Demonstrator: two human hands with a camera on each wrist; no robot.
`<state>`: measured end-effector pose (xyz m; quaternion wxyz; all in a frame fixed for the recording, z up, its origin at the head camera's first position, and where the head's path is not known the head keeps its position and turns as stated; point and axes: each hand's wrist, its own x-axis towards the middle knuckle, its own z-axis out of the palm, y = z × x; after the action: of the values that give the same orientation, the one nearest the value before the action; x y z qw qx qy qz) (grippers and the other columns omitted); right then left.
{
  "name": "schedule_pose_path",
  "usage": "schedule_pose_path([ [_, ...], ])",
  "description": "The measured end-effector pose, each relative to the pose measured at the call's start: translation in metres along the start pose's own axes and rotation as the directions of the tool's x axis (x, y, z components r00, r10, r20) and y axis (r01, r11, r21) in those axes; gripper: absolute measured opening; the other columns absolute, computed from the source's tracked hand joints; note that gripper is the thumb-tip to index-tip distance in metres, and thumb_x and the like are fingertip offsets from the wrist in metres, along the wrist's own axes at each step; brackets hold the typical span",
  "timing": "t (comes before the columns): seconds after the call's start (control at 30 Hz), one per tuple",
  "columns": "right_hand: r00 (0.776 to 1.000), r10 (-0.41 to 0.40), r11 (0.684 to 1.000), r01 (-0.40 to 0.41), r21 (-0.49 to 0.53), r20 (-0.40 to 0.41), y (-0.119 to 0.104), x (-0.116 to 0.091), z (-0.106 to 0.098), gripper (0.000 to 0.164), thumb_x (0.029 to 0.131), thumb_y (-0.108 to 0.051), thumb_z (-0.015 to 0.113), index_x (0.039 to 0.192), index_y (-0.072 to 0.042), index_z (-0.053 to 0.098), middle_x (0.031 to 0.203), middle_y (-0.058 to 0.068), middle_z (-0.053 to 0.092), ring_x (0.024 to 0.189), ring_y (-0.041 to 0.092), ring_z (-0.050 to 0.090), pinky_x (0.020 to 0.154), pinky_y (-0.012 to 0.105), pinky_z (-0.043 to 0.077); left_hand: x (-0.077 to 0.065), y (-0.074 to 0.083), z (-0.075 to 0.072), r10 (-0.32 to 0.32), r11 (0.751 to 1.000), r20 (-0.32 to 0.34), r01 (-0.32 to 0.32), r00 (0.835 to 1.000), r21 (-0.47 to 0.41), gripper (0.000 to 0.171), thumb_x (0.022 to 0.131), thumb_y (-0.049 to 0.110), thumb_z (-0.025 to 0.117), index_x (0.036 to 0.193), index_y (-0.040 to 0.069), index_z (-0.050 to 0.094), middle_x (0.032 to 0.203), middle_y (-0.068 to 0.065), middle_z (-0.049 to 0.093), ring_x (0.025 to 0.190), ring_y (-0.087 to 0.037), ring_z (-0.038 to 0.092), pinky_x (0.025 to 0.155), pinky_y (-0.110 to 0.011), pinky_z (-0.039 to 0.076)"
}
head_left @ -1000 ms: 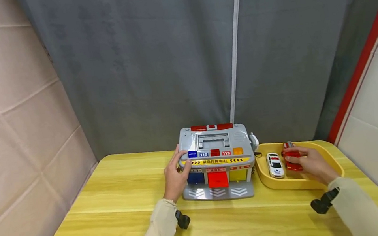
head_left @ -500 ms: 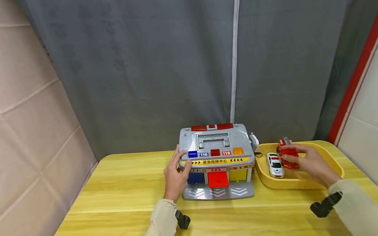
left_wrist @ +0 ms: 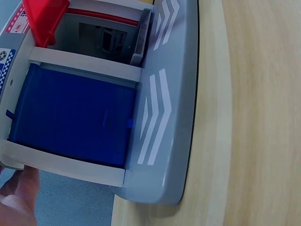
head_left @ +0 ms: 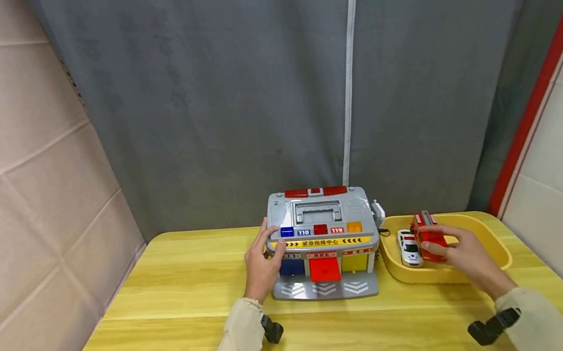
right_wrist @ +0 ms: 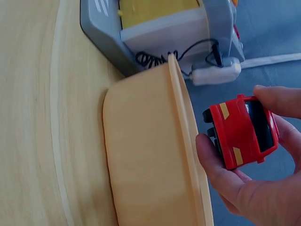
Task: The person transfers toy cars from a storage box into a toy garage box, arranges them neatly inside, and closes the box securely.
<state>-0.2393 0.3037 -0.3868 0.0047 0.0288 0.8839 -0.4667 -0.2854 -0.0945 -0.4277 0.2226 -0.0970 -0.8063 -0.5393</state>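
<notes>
My left hand [head_left: 263,265] grips the left front corner of a grey toy rescue station [head_left: 322,243], thumb on its front edge. The left wrist view shows fingers [left_wrist: 27,188] beside its lower left corner. Its red door [left_wrist: 46,21] is raised; the blue door [left_wrist: 75,115] is down. At the right, my right hand [head_left: 468,257] holds a red toy fire truck [head_left: 431,242] between thumb and fingers, above a yellow tray [head_left: 500,256]. In the right wrist view, the truck's front [right_wrist: 242,133] faces the camera, beyond the tray's rim. A white toy police car [head_left: 410,249] lies in the tray.
The tray stands close to the station's right side. A white handset [right_wrist: 216,74] with a coiled black cord [right_wrist: 153,59] hangs there. A grey curtain [head_left: 229,99] rises behind the wooden table [head_left: 181,307], with pale panels on both sides.
My right hand has lifted the red toy fire truck from the tray's floor and shifted it slightly left, towards the police car. The left hand stays on the station.
</notes>
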Motion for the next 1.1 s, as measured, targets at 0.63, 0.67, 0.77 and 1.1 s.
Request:
schedule_pose_path([
  [0.63,0.998,-0.069,0.996,0.069,0.053,0.006,-0.014,-0.033,0.021,0.054,0.097,-0.029,0.066,0.144,-0.007,0.053,0.152,0.029,0.032,0.121,0.050,0.058,0.074,0.020,0.057,0.000,0.001,0.002,-0.010,1.000,0.000,0.010,1.000,-0.008,0.030,0.096,0.029,0.064,0.125,0.023,0.066,0.162,0.001,0.039,0.150,-0.029,0.039,0.118,-0.050,0.039],
  [0.67,0.998,-0.070,0.996,0.069,0.049,0.010,-0.014,-0.034,0.022,0.053,0.097,-0.029,0.066,0.144,-0.007,0.053,0.153,0.028,0.032,0.122,0.051,0.057,0.074,0.020,0.057,0.000,0.001,0.002,-0.014,1.000,0.005,0.014,1.000,-0.008,0.030,0.096,0.029,0.064,0.126,0.023,0.065,0.162,0.002,0.038,0.150,-0.029,0.038,0.117,-0.050,0.039],
  [0.77,0.997,-0.076,0.996,0.076,0.047,0.012,-0.014,-0.037,0.025,0.052,0.097,-0.028,0.067,0.143,-0.008,0.055,0.152,0.027,0.034,0.121,0.049,0.059,0.074,0.020,0.057,0.000,0.000,0.002,-0.022,1.000,0.012,0.022,1.000,-0.005,0.030,0.097,0.030,0.064,0.126,0.023,0.065,0.163,0.003,0.037,0.150,-0.028,0.038,0.117,-0.049,0.040],
  [1.1,0.993,-0.119,0.993,0.119,0.009,0.019,-0.015,-0.051,0.037,0.049,0.093,-0.027,0.071,0.138,-0.010,0.061,0.142,0.020,0.048,0.119,0.034,0.060,0.077,0.019,0.055,-0.001,0.000,0.000,-0.036,0.999,0.011,0.035,0.999,0.001,0.030,0.097,0.032,0.063,0.126,0.024,0.065,0.163,0.004,0.037,0.150,-0.028,0.038,0.114,-0.047,0.043],
])
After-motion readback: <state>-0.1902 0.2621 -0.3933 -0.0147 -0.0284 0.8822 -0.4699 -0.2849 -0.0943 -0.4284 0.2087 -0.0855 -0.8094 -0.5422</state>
